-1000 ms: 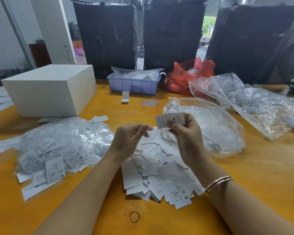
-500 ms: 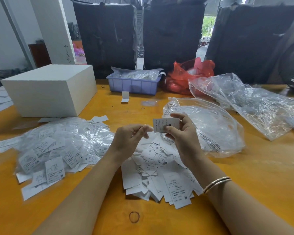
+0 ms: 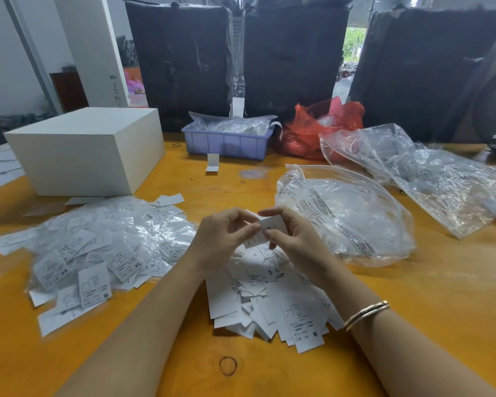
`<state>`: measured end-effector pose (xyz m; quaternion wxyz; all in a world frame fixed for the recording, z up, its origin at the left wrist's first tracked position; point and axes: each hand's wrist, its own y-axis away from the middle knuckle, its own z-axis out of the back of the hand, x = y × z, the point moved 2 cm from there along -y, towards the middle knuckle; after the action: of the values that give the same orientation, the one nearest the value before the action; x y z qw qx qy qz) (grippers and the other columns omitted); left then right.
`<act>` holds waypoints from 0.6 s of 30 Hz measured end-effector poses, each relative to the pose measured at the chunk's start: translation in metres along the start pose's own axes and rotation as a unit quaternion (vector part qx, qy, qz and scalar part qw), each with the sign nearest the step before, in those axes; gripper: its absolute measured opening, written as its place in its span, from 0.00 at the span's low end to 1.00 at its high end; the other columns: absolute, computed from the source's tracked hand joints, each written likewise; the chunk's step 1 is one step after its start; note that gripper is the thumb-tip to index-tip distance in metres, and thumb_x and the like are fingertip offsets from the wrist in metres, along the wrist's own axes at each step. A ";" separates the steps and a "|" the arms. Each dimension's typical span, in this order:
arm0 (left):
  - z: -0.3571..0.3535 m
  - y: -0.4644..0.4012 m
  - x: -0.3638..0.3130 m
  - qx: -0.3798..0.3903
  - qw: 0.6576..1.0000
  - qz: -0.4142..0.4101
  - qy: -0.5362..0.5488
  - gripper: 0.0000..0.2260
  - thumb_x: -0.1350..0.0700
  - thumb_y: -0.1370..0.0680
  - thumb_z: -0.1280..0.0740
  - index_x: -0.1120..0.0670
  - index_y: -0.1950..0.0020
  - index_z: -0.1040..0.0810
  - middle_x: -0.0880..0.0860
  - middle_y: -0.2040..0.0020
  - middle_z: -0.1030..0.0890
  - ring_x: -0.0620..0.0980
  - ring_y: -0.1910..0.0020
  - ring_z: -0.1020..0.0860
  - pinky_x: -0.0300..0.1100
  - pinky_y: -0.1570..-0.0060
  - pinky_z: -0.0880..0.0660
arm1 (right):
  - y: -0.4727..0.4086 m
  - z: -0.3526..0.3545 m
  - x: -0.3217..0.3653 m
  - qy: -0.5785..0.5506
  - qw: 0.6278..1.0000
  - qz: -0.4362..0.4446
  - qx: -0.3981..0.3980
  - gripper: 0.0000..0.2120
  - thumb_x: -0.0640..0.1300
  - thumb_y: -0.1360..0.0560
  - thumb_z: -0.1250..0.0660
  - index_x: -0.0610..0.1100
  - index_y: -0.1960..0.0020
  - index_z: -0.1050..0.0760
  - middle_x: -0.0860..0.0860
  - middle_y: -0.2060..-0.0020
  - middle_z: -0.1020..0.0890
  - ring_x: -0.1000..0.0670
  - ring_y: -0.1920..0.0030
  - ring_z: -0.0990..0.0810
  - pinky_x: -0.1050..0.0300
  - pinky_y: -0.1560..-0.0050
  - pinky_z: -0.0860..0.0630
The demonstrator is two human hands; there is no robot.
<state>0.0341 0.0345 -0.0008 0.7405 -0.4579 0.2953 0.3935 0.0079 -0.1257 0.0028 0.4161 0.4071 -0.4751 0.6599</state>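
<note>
My left hand (image 3: 222, 239) and my right hand (image 3: 292, 242) meet over the middle of the orange table (image 3: 413, 296). Both pinch one small white size label (image 3: 265, 233) between their fingertips. Below the hands lies a loose pile of white paper labels (image 3: 272, 299) printed with sizes such as XS and M. To the left spreads a larger heap of labels in small clear sleeves (image 3: 98, 253). My right wrist carries two thin bangles.
A white box (image 3: 86, 150) stands at the back left. A lilac plastic bin (image 3: 226, 141) and a red bag (image 3: 321, 124) sit at the back. Clear plastic bags (image 3: 344, 216) lie to the right. A rubber band (image 3: 227, 365) lies near the front edge.
My right hand has brought the label down and left, from chest height to my left hand. My left fingers now pinch the label too.
</note>
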 end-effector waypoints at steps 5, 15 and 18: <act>0.002 -0.001 0.001 -0.040 0.998 0.019 0.050 0.04 0.56 0.27 0.29 0.47 0.56 0.21 0.45 0.63 0.18 0.40 0.62 0.19 0.33 0.63 0.24 | -0.005 0.005 -0.005 -0.041 0.991 0.006 -0.124 0.12 0.34 0.23 0.37 0.43 0.42 0.29 0.47 0.62 0.22 0.57 0.67 0.23 0.65 0.63 0.27; 0.001 0.001 0.001 -0.058 0.997 0.044 0.038 0.04 0.57 0.27 0.28 0.48 0.56 0.20 0.47 0.64 0.18 0.44 0.64 0.20 0.38 0.63 0.24 | -0.003 -0.010 -0.002 -0.026 0.997 0.006 -0.077 0.06 0.34 0.26 0.33 0.42 0.55 0.19 0.50 0.62 0.17 0.57 0.60 0.20 0.63 0.56 0.24; 0.003 0.002 0.004 -0.055 0.996 0.052 0.041 0.04 0.57 0.27 0.28 0.48 0.56 0.20 0.47 0.64 0.18 0.42 0.64 0.20 0.35 0.64 0.25 | -0.003 -0.008 -0.004 -0.092 0.992 -0.079 -0.035 0.08 0.36 0.25 0.36 0.43 0.54 0.18 0.47 0.57 0.16 0.54 0.54 0.20 0.56 0.50 0.25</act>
<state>0.0348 0.0390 -0.0032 0.6799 -0.4979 0.3267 0.4278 0.0105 -0.1180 -0.0015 0.4356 0.4876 -0.5000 0.5678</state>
